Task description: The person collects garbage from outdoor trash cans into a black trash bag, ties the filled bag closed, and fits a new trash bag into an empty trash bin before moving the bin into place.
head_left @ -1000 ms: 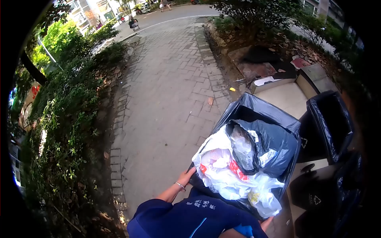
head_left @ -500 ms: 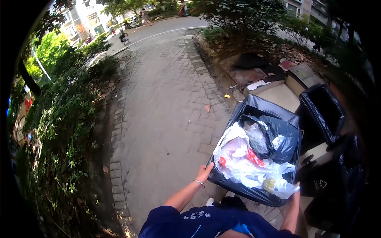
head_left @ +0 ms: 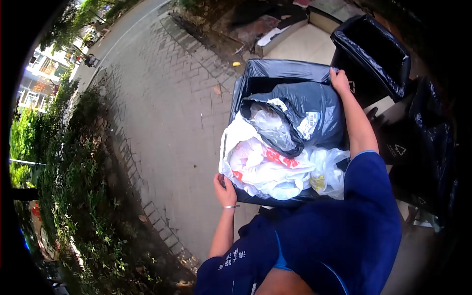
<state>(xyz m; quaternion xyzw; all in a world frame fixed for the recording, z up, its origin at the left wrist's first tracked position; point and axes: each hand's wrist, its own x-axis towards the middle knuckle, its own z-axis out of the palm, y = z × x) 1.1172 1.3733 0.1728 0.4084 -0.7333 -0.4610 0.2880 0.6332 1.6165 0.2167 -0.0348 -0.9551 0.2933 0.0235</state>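
Note:
In the head view a trash bin (head_left: 290,70) lined with a black bag stands in front of me. White plastic bags (head_left: 280,182) with red print and a dark bag (head_left: 314,103) with a white label fill it. My left hand (head_left: 225,191) is closed on its near left corner, beside the white bag. At the far right corner, my right hand (head_left: 340,81) has its fingers wrapped over the rim, pressing on the liner. The bin's lower part is hidden beneath the rim and my body.
Two more black-lined bins, one behind (head_left: 371,54) and one nearer (head_left: 418,142), stand at the right. A beige open box (head_left: 300,46) lies beyond. Brick paving (head_left: 167,113) runs along the left, bordered by bushes (head_left: 83,206).
My right hand has moved from the near right corner to the far right corner of the rim. The view has turned and the bin appears closer to my body.

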